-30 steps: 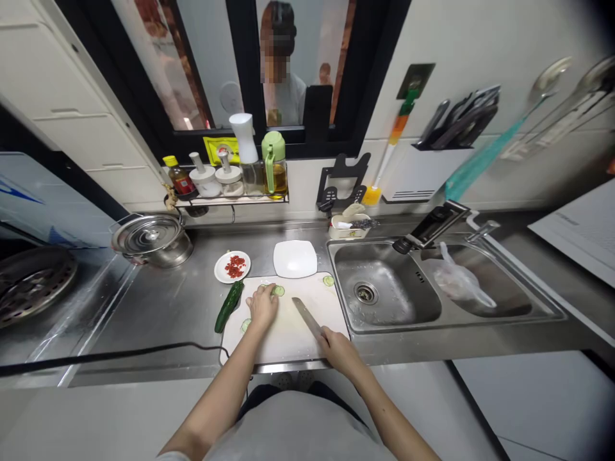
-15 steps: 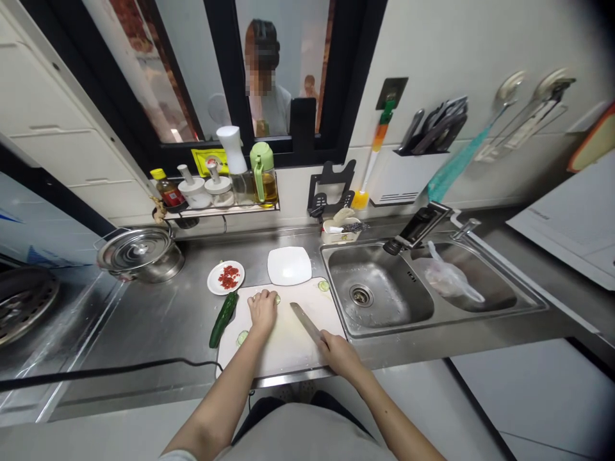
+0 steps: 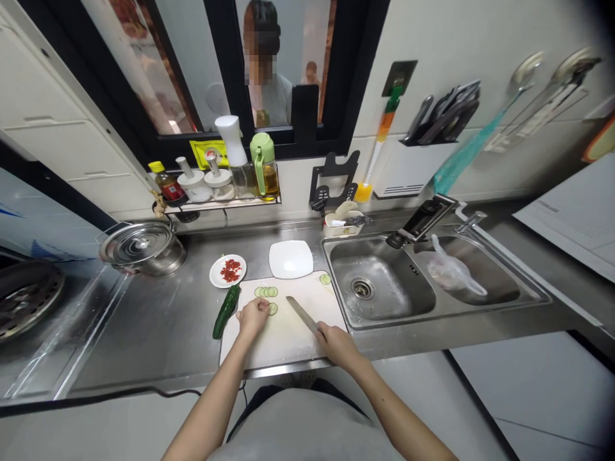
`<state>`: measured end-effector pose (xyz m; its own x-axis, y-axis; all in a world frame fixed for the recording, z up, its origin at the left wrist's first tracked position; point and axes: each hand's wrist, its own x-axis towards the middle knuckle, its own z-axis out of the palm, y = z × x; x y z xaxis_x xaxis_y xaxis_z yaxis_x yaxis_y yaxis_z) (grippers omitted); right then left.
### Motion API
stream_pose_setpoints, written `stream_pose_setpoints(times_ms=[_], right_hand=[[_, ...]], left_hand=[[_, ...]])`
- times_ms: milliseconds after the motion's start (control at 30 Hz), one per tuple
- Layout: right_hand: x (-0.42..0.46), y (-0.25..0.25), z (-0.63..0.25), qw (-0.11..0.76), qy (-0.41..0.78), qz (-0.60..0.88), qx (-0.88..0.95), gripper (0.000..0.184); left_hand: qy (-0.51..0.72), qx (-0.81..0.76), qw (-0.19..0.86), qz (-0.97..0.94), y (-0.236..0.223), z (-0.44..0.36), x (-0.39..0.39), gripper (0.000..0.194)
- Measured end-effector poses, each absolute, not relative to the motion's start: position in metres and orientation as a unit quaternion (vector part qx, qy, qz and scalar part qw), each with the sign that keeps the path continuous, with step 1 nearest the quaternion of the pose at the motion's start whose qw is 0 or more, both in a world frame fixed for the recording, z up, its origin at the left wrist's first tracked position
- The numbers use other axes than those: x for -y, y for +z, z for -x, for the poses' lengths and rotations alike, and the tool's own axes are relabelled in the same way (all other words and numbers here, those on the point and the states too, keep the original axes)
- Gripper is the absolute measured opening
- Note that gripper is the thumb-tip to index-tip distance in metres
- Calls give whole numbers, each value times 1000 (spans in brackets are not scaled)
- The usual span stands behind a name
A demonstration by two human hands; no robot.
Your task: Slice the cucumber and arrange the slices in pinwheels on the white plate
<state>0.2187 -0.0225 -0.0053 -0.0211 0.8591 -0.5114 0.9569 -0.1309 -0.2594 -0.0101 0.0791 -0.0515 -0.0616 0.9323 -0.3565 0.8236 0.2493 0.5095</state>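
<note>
My right hand (image 3: 335,342) is closed round the handle of a kitchen knife (image 3: 302,314), its blade pointing up and left over the white cutting board (image 3: 293,349). My left hand (image 3: 254,315) has its fingertips pinched at the edge of a cucumber slice (image 3: 273,309) on the board. Just above that hand, several overlapping cucumber slices (image 3: 266,292) lie in a row. Another piece of cucumber (image 3: 325,279) rests at the board's upper right corner. A longer dark green cucumber (image 3: 225,312) lies along the board's left edge.
Behind the board stand a white square plate (image 3: 291,259) and a small plate (image 3: 216,275) with chopped red bits. A double sink (image 3: 384,306) borders the board on the right, with a plastic bag (image 3: 454,272) in its far basin. A lidded steel pot (image 3: 161,259) stands left.
My left hand has shifted left and slightly down, uncovering the row of slices, and now pinches one slice. The knife stays in my right hand, nearly unmoved. The view has tilted slightly.
</note>
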Motion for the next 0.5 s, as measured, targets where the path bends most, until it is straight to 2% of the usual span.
stream_pose_setpoints(times_ms=[233, 500], right_hand=[[34, 4, -207, 106, -281, -651, -697, 28], [39, 1, -204, 124, -277, -640, -706, 28]], left_hand=[[29, -716, 276, -641, -57, 11, -61, 21], [47, -718, 254, -646, -68, 17, -63, 28]])
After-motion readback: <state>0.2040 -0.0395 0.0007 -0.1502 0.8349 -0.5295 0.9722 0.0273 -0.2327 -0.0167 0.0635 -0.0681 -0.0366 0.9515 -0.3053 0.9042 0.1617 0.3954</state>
